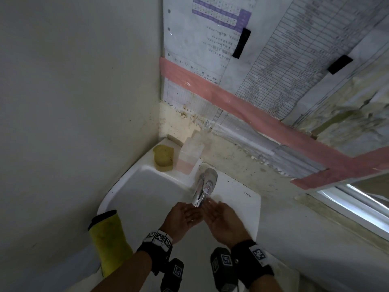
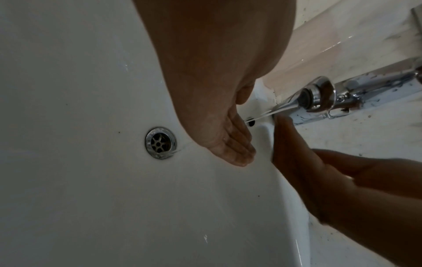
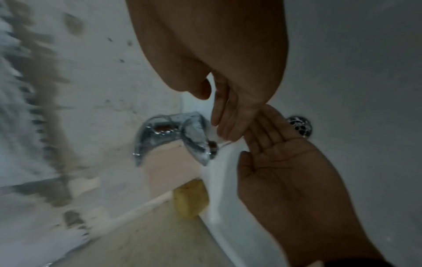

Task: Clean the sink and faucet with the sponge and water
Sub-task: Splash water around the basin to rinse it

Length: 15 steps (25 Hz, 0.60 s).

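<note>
The white sink (image 1: 145,186) carries a chrome faucet (image 1: 205,185) on its back ledge. My left hand (image 1: 186,214) and right hand (image 1: 220,214) are both open, palms up, side by side under the spout, and hold nothing. A thin stream of water (image 2: 262,115) runs from the faucet (image 2: 319,98) past the fingers of my left hand (image 2: 230,142), with my right hand (image 2: 306,169) beside it. The yellow sponge (image 1: 163,158) lies untouched on the back-left corner of the ledge. The drain (image 2: 160,142) lies open in the basin.
A soap dispenser (image 1: 189,157) with pink liquid stands between the sponge and the faucet. A yellow glove-like cloth (image 1: 109,241) hangs over the sink's front-left rim. Walls close in on the left and behind; taped papers (image 1: 263,60) cover the back wall.
</note>
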### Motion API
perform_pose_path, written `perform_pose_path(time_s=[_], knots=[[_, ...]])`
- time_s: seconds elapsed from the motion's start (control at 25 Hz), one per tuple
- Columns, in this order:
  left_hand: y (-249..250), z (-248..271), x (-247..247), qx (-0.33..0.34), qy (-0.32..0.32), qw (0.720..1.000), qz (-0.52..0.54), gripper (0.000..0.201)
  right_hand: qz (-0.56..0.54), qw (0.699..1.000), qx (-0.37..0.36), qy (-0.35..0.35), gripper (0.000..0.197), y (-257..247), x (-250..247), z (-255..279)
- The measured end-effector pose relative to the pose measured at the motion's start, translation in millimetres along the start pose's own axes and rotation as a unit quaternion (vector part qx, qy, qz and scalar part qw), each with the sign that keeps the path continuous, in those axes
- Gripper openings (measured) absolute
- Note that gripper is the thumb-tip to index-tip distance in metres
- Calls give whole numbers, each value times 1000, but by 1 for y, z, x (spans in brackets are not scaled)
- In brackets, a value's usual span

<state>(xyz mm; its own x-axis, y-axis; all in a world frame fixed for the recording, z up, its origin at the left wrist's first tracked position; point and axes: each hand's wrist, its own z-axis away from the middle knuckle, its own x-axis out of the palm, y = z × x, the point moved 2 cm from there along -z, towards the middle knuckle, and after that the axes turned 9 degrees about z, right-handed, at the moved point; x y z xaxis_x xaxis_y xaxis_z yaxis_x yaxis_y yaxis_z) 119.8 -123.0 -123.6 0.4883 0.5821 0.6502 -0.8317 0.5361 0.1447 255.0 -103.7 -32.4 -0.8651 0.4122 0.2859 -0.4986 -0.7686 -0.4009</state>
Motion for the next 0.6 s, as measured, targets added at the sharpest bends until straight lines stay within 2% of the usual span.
perform_pose_path(time_s=[0.16,0.28,0.32,0.4,0.44,0.48,0.56,0.6], knots=[[-2,-3,-2,6,6,1000,-2,38,-67,994,19,-86,35,24,29,-18],[-5,-3,0,17,-9,999,45,42,-109,985,22,-129,42,31,45,-26],[-7,-6,-1,28,-9,997,65,46,-120,982,21,-145,52,33,47,-28],[-11,-9,-2,35,-9,994,102,59,-152,976,29,-156,85,36,46,-37],[-13,-10,-1,38,-10,994,103,62,-163,974,34,-154,91,38,44,-41],[-14,-13,-3,30,2,995,97,59,-178,969,44,-164,84,39,44,-42],[-16,-20,-2,18,30,991,131,49,-201,970,64,-124,47,42,41,-52],[-16,-18,1,23,34,989,140,48,-215,966,89,-109,54,44,36,-61]])
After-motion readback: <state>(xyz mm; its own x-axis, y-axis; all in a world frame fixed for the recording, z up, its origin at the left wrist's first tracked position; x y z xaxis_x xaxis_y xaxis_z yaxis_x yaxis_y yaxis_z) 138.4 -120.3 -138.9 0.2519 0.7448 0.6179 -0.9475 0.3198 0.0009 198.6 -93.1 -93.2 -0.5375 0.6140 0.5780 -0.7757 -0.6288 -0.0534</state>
